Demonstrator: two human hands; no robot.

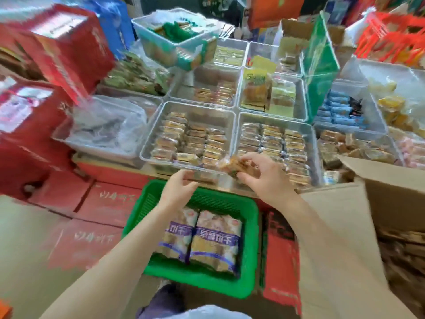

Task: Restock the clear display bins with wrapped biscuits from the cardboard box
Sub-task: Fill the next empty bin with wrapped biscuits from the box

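Observation:
Two clear display bins sit side by side in front of me, the left bin (147,146) and the right bin (315,157), both holding rows of wrapped biscuits. My right hand (264,178) grips a small bunch of wrapped biscuits (232,165) over the front rims, where the two bins meet. Just below the left bin's front rim, my left hand (178,188) hovers with fingers loosely curled and nothing in it. The open cardboard box (368,203) stands at my right, with brown wrapped packs visible inside at the far right edge.
A green plastic basket (250,226) with two large purple-labelled packs lies below my hands. Red cartons are stacked at the left and under the bins. More clear bins of snacks fill the back, one tilted bin (142,31) resting on top. A green divider (322,65) stands upright.

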